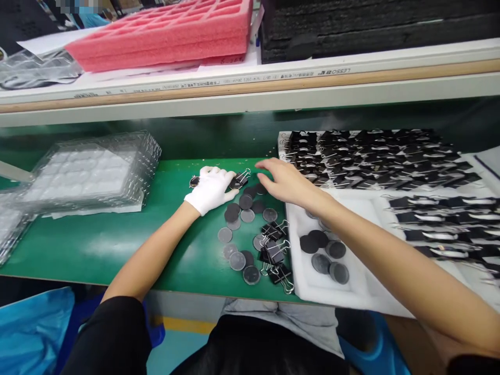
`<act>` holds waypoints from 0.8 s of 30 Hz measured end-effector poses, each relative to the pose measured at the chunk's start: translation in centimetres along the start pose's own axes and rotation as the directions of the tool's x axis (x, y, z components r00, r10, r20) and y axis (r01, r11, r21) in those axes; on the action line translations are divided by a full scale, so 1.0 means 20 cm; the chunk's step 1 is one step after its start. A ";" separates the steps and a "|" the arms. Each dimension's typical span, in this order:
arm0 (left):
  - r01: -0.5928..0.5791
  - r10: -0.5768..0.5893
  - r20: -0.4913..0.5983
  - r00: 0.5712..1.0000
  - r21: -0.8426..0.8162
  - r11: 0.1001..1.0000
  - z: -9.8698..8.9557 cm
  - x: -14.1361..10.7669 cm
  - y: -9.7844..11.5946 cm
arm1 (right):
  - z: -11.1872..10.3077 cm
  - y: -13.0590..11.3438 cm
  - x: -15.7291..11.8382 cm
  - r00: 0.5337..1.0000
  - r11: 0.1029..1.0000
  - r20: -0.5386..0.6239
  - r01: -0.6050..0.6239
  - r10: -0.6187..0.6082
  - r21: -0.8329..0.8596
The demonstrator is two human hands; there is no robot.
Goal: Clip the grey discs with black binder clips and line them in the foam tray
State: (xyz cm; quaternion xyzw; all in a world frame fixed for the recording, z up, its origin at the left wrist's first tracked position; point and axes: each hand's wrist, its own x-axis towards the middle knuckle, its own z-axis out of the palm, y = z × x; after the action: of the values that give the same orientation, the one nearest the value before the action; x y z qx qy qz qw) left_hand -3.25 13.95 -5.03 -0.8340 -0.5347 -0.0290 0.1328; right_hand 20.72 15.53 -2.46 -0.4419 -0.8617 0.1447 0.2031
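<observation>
My left hand (211, 190), in a white glove, rests low over the green table with its fingers curled. A black binder clip (239, 180) with silver wire handles sits between its thumb and forefinger. A small dark round piece (194, 181) shows at the far side of the glove, partly covered. My bare right hand (282, 179) hovers right of the clip, thumb and fingers apart, holding nothing. Below and between the hands lie several dark and clear round discs (247, 215). Nearer me is a heap of black binder clips (274, 252).
A white foam tray (351, 289) holding loose discs is at right, beside rows of clipped pieces (375, 156). Stacked clear plastic trays (89, 174) stand left. Across the back runs a shelf edge (234, 86), carrying pink foam (164, 44) and black foam blocks (371, 31).
</observation>
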 end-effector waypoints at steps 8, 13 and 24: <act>0.066 -0.082 -0.141 0.987 -0.112 0.991 0.03 -0.01 0.01 | 0.07 -0.06 0.38 0.951 0.998 0.303 -0.050 0.061 -0.045; -0.038 0.001 -0.403 0.915 -0.084 0.996 -0.08 -0.10 0.03 | 0.04 -0.01 0.28 0.989 0.996 0.150 -0.025 0.012 0.086; -0.668 0.703 -0.170 0.690 0.222 0.710 -0.14 -0.09 0.38 | -0.26 0.18 -0.50 0.918 0.074 0.233 -0.269 0.321 0.960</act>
State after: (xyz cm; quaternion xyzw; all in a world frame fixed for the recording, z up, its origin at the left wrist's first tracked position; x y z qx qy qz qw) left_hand 3.16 8.65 -4.04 -0.9515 -0.1638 -0.0406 0.2572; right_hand 31.03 9.71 -1.62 -0.3683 -0.4441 0.6981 0.4239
